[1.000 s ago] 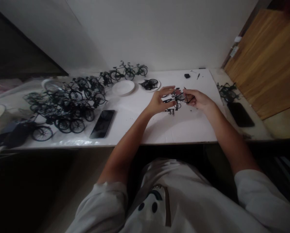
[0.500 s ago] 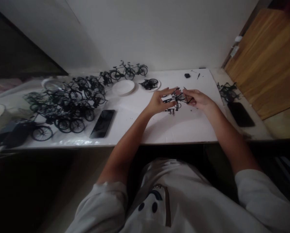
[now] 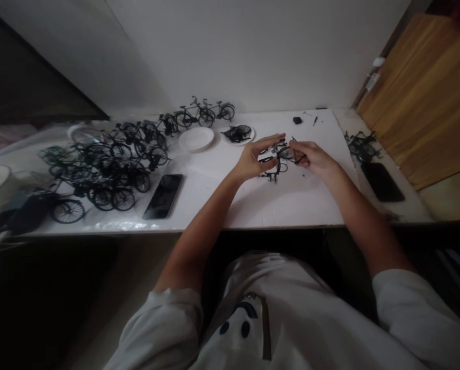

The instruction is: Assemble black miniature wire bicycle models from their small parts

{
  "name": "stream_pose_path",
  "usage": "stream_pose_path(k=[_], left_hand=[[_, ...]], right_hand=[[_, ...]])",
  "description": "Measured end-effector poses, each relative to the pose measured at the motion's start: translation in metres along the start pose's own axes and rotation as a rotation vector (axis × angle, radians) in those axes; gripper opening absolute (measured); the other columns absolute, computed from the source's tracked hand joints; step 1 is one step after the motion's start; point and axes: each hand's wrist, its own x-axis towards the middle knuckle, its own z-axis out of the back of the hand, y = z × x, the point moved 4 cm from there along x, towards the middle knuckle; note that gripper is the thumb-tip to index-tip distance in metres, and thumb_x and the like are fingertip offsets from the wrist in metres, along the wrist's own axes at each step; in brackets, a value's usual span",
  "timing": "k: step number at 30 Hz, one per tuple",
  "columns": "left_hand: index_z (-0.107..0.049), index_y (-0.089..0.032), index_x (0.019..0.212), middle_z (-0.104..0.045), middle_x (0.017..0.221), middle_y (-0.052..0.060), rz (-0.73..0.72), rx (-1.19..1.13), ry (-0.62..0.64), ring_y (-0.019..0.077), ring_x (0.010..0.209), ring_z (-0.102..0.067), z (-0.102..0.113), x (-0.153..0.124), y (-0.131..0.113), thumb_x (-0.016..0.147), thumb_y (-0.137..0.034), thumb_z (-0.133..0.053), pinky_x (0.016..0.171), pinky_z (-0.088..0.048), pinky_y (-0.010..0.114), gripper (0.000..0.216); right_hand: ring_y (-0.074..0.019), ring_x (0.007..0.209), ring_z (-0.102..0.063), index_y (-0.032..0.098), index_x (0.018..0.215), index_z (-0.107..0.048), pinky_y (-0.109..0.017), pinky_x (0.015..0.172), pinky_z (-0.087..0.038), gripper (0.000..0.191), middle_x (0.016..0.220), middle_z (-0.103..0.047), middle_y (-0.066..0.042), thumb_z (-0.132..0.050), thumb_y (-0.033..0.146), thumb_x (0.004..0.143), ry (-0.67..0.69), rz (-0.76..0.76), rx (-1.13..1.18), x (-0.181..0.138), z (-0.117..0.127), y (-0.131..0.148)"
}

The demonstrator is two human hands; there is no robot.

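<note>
Over the right half of the white board, a small black model bicycle (image 3: 284,153) is held between my two hands. My left hand (image 3: 253,158) grips it from the left, thumb below and fingers stretched along the far side. From the right, my right hand (image 3: 312,155) pinches its thin dark parts between thumb and fingertips. My fingers partly hide the model. Just beneath it on the board, a few small black bicycle parts (image 3: 271,177) show near my left thumb, too fine to make out singly.
Many black model bicycles (image 3: 110,159) crowd the left side. A white plate (image 3: 196,140) and another holding black bicycle parts (image 3: 237,134) stand behind my left hand. One phone (image 3: 163,196) lies left. A dark slab (image 3: 382,181) lies right, beside more bicycle parts (image 3: 363,145). A small black block (image 3: 297,120) sits behind.
My left fingers have straightened a little along the far side of the model bicycle. Its position between my hands has shifted only slightly.
</note>
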Motion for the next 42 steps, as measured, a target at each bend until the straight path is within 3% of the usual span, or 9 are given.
stream_pose_path(k=[3,5,10,15,21,27,35,42], left_hand=[[-0.073,-0.036,0.144,-0.056,0.17,0.01,0.025,-0.02,-0.069,0.039,0.159,-0.053,0.005,0.001,0.004,0.08,-0.052,-0.092,0.122,-0.051,0.057,0.069],[-0.072,-0.034,0.142,-0.058,0.167,0.012,0.073,-0.031,-0.159,0.0384,0.153,-0.057,0.008,0.001,0.009,0.082,-0.055,-0.088,0.115,-0.056,0.053,0.066],[-0.074,-0.024,0.112,-0.077,0.127,0.011,0.17,-0.016,-0.382,0.0251,0.114,-0.071,0.009,0.0,0.012,0.088,-0.055,-0.077,0.094,-0.059,0.037,0.039],[-0.075,-0.02,0.088,-0.076,0.093,0.007,0.286,0.086,-0.372,0.0184,0.089,-0.067,0.002,0.0,0.007,0.094,-0.055,-0.074,0.078,-0.052,0.03,0.036],[-0.078,-0.019,0.086,-0.08,0.096,0.01,0.396,0.079,-0.286,0.0202,0.092,-0.071,-0.005,-0.002,0.015,0.101,-0.068,-0.06,0.085,-0.053,0.032,0.054],[-0.079,-0.019,0.09,-0.082,0.104,0.012,0.429,0.119,-0.33,0.0231,0.1,-0.073,-0.001,-0.003,0.017,0.097,-0.079,-0.061,0.089,-0.055,0.034,0.063],[-0.08,-0.018,0.092,-0.081,0.118,0.016,0.508,0.047,-0.236,0.0273,0.112,-0.069,-0.003,-0.003,0.012,0.101,-0.085,-0.041,0.088,-0.058,0.036,0.078],[-0.081,-0.02,0.086,-0.081,0.106,0.015,0.559,-0.019,-0.295,0.0282,0.105,-0.069,-0.001,-0.001,0.01,0.092,-0.093,-0.05,0.085,-0.059,0.039,0.079]], right_hand=[[-0.0056,0.047,-0.025,0.021,0.074,-0.065,-0.023,0.041,-0.016,0.058,0.055,-0.04,0.009,-0.102,0.066,0.069,-0.039,0.043,0.023,0.002,0.0,-0.001],[-0.006,0.048,-0.025,0.022,0.074,-0.065,-0.024,0.041,-0.017,0.06,0.056,-0.037,0.01,-0.101,0.069,0.067,-0.086,0.076,0.038,0.003,0.0,0.0],[-0.005,0.051,-0.026,0.021,0.074,-0.065,-0.024,0.041,-0.016,0.067,0.065,-0.044,0.008,-0.105,0.072,0.054,-0.226,0.193,0.084,0.003,0.001,0.004],[-0.0064,0.054,-0.024,0.023,0.072,-0.065,-0.024,0.043,-0.017,0.068,0.064,-0.038,0.008,-0.104,0.074,0.051,-0.345,0.295,0.01,0.003,0.002,0.005],[-0.0081,0.056,-0.029,0.021,0.072,-0.068,-0.027,0.047,-0.02,0.066,0.062,-0.04,0.007,-0.099,0.078,0.057,-0.458,0.406,-0.142,-0.001,0.001,0.007],[-0.0094,0.058,-0.036,0.02,0.074,-0.075,-0.027,0.053,-0.025,0.058,0.062,-0.044,0.005,-0.095,0.074,0.067,-0.515,0.54,-0.291,-0.004,-0.001,0.008],[-0.0108,0.061,-0.047,0.02,0.076,-0.078,-0.027,0.056,-0.039,0.055,0.068,-0.061,0.002,-0.097,0.07,0.065,-0.515,0.531,-0.313,-0.004,-0.003,0.008],[-0.0155,0.071,-0.062,0.022,0.076,-0.078,-0.03,0.066,-0.052,0.052,0.076,-0.07,-0.001,-0.098,0.069,0.064,-0.457,0.509,-0.316,-0.008,-0.009,0.015]])
